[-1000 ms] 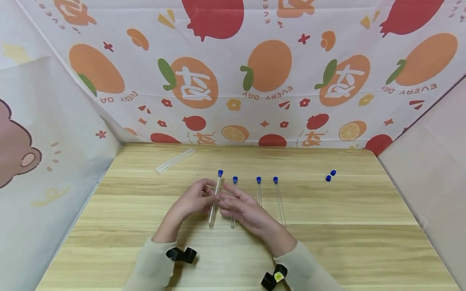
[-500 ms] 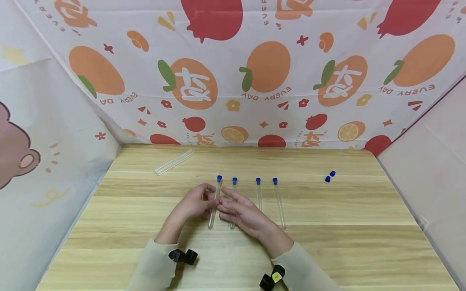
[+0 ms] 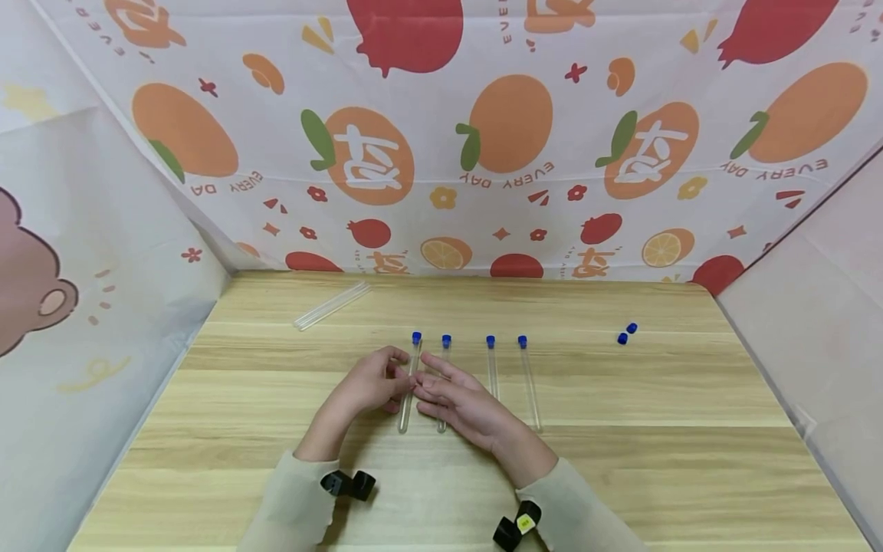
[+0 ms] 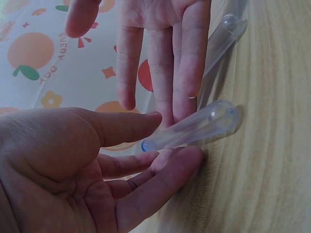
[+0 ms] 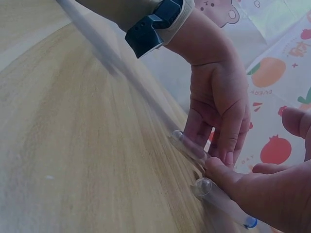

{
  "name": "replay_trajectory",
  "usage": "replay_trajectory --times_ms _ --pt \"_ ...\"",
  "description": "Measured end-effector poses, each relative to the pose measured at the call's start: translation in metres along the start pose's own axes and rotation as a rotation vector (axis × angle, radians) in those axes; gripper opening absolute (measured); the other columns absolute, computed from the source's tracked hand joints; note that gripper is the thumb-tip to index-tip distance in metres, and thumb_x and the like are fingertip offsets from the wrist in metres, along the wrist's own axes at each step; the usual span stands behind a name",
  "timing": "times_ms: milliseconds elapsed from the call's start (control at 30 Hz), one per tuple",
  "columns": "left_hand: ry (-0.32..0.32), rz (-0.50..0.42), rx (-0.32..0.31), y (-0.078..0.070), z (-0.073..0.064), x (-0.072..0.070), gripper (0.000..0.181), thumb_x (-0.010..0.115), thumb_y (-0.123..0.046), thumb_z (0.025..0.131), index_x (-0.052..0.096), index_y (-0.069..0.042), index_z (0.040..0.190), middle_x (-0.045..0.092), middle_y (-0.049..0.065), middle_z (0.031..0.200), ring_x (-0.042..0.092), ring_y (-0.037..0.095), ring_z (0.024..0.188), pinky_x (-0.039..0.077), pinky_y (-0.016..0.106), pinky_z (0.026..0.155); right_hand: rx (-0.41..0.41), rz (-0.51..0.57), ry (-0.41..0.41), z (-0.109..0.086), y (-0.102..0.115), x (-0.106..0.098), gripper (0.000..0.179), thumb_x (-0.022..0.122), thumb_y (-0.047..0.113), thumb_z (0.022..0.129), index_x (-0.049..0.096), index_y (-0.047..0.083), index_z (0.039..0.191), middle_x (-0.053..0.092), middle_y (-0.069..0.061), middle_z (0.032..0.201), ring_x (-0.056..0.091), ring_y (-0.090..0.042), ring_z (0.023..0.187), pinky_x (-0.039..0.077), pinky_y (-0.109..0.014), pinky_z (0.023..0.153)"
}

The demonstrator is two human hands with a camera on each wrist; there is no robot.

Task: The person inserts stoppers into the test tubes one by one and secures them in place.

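Left hand (image 3: 372, 381) curls thumb and fingers about the tube (image 3: 405, 412), just left of the row (image 3: 490, 341). Tube now sits lower and straighter; placing appears nearly complete. Right hand (image 3: 469, 406), fingers extended, overhangs the row.

A pale wood-grain table (image 3: 676, 445) fills the foreground. Behind it hangs a white cloth (image 3: 441, 153) printed with oranges (image 3: 511, 123), red fruit (image 3: 414, 34) and upside-down "EVERY DAY" lettering (image 3: 527, 179). At left, a pale sheet (image 3: 131, 307) shows part of a brown cartoon animal (image 3: 27, 276); at right, a plain pale panel (image 3: 821, 299).
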State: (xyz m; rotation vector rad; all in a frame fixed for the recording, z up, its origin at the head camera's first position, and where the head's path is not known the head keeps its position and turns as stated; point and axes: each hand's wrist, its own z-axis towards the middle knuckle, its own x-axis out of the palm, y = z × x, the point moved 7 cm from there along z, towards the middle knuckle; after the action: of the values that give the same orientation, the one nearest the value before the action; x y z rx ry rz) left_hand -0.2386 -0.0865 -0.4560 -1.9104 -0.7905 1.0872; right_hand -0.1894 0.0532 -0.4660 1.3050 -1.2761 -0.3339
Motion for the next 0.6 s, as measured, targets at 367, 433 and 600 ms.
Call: replay_trajectory --times_ms 367,433,600 --pt "-0.011 0.013 -0.002 0.000 0.001 -0.001 0.042 0.066 -0.009 0.094 0.052 0.004 0.132 0.062 0.015 0.096 0.065 0.025 0.069 0.061 0.036 0.060 -0.011 -0.012 -0.023 -0.003 0.006 -0.002 0.066 0.058 0.017 0.101 0.026 0.014 0.158 0.027 -0.021 0.161 0.036 -0.032 0.145 0.031 -0.046 0.120" --pt "-0.013 0.034 0.005 -0.002 0.000 -0.002 0.042 0.066 -0.009 0.094 0.052 0.005 0.132 0.062 0.016 0.097 0.065 0.025 0.070 0.062 0.036 0.060 -0.021 -0.033 -0.025 -0.004 0.009 -0.002 0.066 0.059 0.018 0.101 0.027 0.015 0.158 0.026 -0.021 0.161 0.035 -0.034 0.145 0.031 -0.045 0.120" --pt "-0.040 0.095 0.026 -0.006 -0.001 -0.008 0.042 0.066 -0.013 0.095 0.053 0.002 0.133 0.063 0.014 0.099 0.065 0.025 0.074 0.060 0.037 0.062 -0.064 -0.089 -0.039 -0.007 0.024 -0.010 0.063 0.057 0.015 0.101 0.028 0.011 0.157 0.027 -0.021 0.161 0.033 -0.037 0.145 0.032 -0.044 0.119"
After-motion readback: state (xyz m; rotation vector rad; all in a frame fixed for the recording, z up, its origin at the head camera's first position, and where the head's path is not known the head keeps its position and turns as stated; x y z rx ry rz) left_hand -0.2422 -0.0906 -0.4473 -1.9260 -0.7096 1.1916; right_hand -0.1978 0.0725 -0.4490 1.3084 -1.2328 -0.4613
